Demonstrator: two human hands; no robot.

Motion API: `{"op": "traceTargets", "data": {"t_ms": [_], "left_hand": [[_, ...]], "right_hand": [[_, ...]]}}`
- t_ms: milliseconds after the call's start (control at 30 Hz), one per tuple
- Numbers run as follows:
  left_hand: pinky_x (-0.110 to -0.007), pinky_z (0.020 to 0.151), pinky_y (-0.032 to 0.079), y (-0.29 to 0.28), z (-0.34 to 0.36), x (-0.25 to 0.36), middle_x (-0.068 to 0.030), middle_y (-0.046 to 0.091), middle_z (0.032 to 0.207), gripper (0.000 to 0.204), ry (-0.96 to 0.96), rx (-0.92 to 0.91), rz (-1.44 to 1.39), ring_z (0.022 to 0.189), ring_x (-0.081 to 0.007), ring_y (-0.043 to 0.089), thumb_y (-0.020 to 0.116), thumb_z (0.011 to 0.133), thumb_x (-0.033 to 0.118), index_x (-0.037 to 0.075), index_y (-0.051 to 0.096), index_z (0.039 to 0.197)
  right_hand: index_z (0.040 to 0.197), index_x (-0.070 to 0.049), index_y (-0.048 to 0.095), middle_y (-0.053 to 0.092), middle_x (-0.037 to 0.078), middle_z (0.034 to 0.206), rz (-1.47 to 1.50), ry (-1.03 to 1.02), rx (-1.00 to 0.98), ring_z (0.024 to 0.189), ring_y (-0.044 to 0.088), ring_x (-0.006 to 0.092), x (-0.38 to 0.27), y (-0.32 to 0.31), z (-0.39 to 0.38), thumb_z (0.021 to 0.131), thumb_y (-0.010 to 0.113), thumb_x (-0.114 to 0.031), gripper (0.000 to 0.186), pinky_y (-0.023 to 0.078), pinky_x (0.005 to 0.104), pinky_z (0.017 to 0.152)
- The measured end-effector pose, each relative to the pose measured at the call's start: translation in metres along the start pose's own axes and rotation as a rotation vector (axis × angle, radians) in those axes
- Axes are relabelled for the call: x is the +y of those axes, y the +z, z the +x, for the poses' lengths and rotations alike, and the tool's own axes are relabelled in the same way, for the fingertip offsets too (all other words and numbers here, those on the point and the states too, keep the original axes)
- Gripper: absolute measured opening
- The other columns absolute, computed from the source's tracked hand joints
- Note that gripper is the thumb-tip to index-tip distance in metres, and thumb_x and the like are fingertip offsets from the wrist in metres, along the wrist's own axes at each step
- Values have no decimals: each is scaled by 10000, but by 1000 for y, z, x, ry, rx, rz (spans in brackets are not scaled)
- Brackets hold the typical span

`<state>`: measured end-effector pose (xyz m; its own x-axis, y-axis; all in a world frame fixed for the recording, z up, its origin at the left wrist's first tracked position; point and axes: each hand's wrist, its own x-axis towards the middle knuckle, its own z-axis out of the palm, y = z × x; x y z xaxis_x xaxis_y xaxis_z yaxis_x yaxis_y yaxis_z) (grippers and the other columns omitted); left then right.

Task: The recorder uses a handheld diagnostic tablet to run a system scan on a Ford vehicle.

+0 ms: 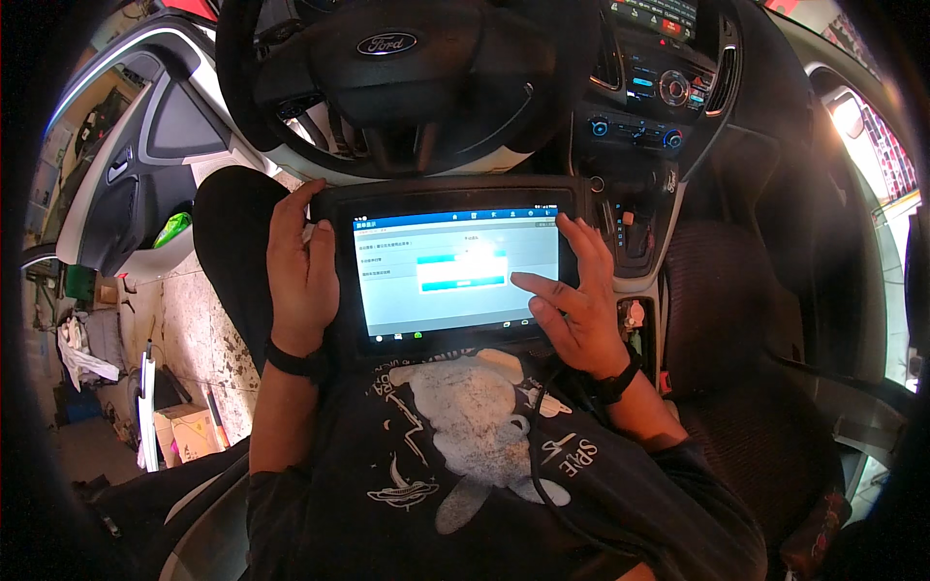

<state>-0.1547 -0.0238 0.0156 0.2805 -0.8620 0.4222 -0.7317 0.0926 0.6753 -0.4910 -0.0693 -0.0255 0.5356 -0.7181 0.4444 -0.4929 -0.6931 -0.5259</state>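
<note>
A black-framed tablet (392, 295) rests on my lap against the lower side of the steering wheel, its screen lit. A small pop-up box with blue bands glows in the middle of the screen. Along the tablet's left edge my left hand (302, 271) is closed, thumb on the front of the frame and the fingers partly hidden. My right hand (586, 310) is over the right edge with its fingers apart. Its index finger points at the pop-up's lower right corner; whether the tip touches the glass I cannot tell. A dark cable (536, 465) runs down over my shirt.
The steering wheel (387, 82) stands just beyond the tablet. To the right are the gear lever (668, 179), the centre console and a dark passenger seat (717, 339). On the left the car door (145, 174) hangs open, with a cardboard box (189, 431) on the floor outside.
</note>
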Motion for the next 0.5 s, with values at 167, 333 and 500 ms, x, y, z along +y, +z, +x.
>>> {"op": "traceTargets", "data": {"t_ms": [167, 333, 500], "left_hand": [[-334, 978, 460, 1, 0, -1, -187, 591, 1312, 439, 11, 25, -8, 1127, -260, 604, 473, 982, 140, -27, 542, 1382], [-346, 988, 454, 0, 0, 1, -199, 573, 1364, 479, 4, -4, 9, 1137, -259, 594, 465, 982, 176, -29, 519, 1412], [-357, 1022, 443, -1, 0, 1, -202, 566, 1373, 483, 6, -5, 27, 1194, -282, 580, 464, 983, 184, -31, 518, 1412]], "right_hand": [[1205, -291, 771, 354, 199, 1612, -1, 9, -1, 1501, 286, 415, 0, 1, -1, 995, 627, -342, 260, 162, 598, 1226], [1189, -284, 777, 343, 186, 1625, 3, -4, 10, 1501, 279, 419, 3, 3, -1, 1011, 592, -368, 271, 178, 596, 1202], [1186, -273, 777, 344, 189, 1624, -10, -4, 13, 1498, 286, 421, 2, 2, -2, 1013, 590, -371, 274, 177, 594, 1203]]}}
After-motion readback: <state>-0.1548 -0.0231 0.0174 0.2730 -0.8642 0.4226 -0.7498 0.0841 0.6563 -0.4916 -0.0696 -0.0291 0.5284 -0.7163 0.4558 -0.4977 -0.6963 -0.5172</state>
